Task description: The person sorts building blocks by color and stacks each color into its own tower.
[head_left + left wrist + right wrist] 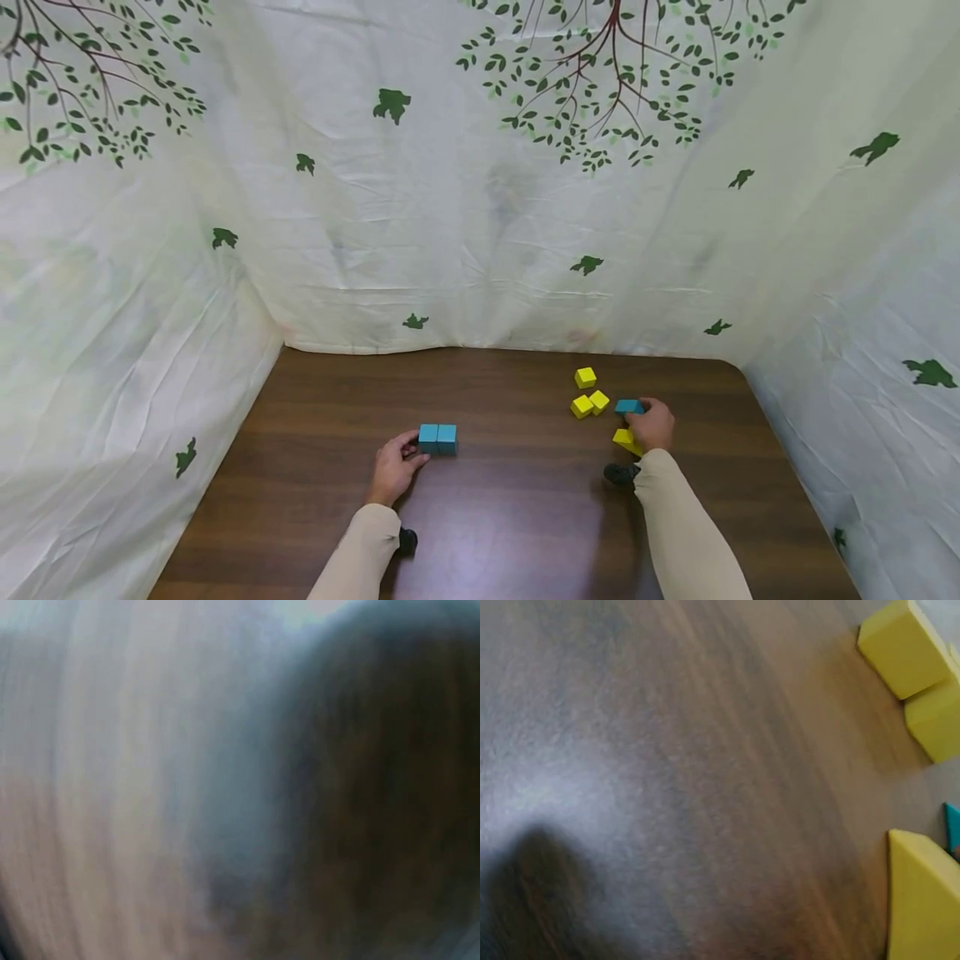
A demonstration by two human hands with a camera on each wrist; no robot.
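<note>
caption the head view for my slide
Left hand at two adjoining blue cubes, right hand holding a blue block near yellow blocks.

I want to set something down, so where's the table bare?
The widest bare tabletop lies between the pair of blue blocks and the three yellow blocks. Bare strips also lie left of the left hand and right of the right hand. It's crowded around the right hand: those three, another yellow block and the blue block it holds.

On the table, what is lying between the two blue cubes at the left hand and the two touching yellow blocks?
Nothing: the head view shows only bare brown tabletop between the two blue cubes and the yellow blocks.
</note>
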